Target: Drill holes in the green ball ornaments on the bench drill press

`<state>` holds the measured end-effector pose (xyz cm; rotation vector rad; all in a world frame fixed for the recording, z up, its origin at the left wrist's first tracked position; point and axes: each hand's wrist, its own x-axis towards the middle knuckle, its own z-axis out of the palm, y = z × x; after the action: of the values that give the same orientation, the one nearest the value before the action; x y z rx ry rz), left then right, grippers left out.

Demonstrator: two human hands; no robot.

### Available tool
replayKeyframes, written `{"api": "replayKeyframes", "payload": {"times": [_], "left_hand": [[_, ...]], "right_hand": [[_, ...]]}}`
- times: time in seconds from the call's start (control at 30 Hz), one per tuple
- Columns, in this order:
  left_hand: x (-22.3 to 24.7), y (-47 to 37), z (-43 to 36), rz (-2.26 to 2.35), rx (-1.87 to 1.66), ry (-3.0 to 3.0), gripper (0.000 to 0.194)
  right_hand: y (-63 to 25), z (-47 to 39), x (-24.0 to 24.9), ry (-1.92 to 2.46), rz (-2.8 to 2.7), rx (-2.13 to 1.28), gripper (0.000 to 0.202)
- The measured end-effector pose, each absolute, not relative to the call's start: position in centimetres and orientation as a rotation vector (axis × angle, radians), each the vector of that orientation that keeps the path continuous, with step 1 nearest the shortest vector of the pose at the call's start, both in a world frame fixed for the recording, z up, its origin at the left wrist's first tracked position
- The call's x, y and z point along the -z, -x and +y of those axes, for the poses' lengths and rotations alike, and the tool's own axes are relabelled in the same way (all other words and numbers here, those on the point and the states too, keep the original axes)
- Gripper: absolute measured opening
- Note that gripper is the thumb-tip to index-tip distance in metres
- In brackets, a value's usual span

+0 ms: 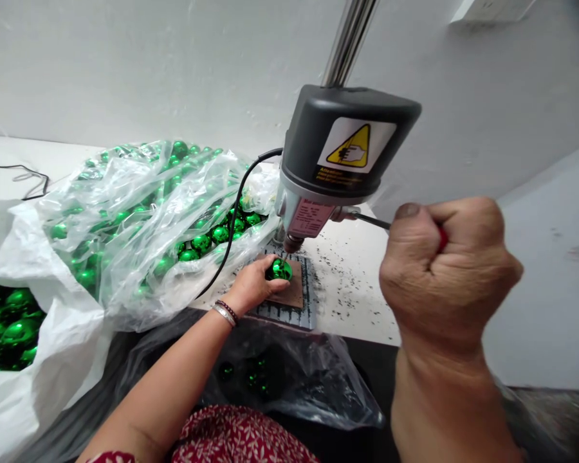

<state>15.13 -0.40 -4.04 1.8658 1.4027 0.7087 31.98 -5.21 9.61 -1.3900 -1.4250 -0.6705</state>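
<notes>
A small drill press (338,148) stands on the white table in the head view, with a warning sticker on its dark housing. Its chuck (293,243) is just above a shiny green ball (280,270). My left hand (255,283) grips that ball between thumb and fingers on a brown board (292,292), which lies on the slotted metal base (309,308). Wrapped in a fist, my right hand (446,270) holds the feed lever (371,220); a bit of its red end shows between the fingers. Whether the drill bit touches the ball I cannot tell.
Clear plastic bags (139,218) full of green balls cover the table's left. More balls (12,321) fill a white bag at lower left. Dark shavings (340,292) are scattered beside the base. A black cable (232,225) loops down left of the press. Another plastic bag (309,379) hangs in front.
</notes>
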Motion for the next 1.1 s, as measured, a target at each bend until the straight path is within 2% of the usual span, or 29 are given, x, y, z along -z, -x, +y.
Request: {"api": "replayKeyframes", "payload": {"times": [0.43,0.9,1.0,1.1], "left_hand": [[4.1,-15.1,-0.6,1.424,-0.701,-1.902,0.053],[3.5,-15.1,-0.8,1.405,-0.692,-1.893,0.050],[3.5,-15.1,-0.8,1.409,-0.692,-1.892,0.051],[3.6,-15.2,-0.8,1.429,-0.712,-1.869,0.051]], "right_hand": [[-31.9,-4.8,-6.8,1.237,-1.333,0.953,0.016],[-31.7,-5.4,-2.3,1.202,-1.357,0.846,0.009],[-31.6,-5.1,-3.7,1.227,-1.302,0.806,0.010],[-31.8,-3.8,-7.6,1.254,-1.251,0.749,0.024]]}}
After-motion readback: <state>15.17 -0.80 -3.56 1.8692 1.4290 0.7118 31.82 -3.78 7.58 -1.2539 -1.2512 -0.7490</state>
